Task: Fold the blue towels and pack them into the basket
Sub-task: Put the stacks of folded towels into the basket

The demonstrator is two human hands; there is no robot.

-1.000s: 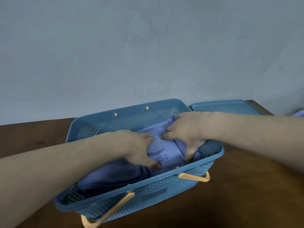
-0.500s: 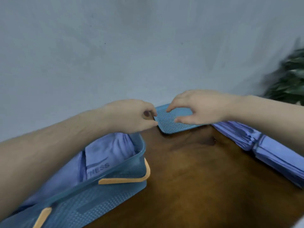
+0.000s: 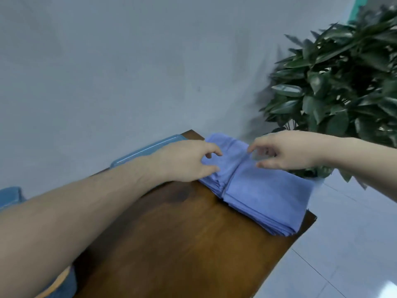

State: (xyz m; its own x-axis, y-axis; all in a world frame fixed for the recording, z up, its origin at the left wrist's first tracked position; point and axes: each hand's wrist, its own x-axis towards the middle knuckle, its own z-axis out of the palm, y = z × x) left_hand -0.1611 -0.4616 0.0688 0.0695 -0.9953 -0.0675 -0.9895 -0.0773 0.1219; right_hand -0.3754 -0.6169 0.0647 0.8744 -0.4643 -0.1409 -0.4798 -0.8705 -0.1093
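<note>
Two stacks of blue towels (image 3: pixel 253 190) lie side by side at the counter's (image 3: pixel 182 244) far right corner. The left hand (image 3: pixel 189 161) and right hand (image 3: pixel 285 151) hover over them, each grip loosely spread, holding nothing. One basket (image 3: pixel 10 195) edge shows far left.

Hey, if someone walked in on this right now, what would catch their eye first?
Probably the stack of blue towels at the far right end of the wooden table, with the left hand and right hand reaching over it, fingers spread and loosely curled. Next, the leafy green plant beyond the table's right end.
</note>
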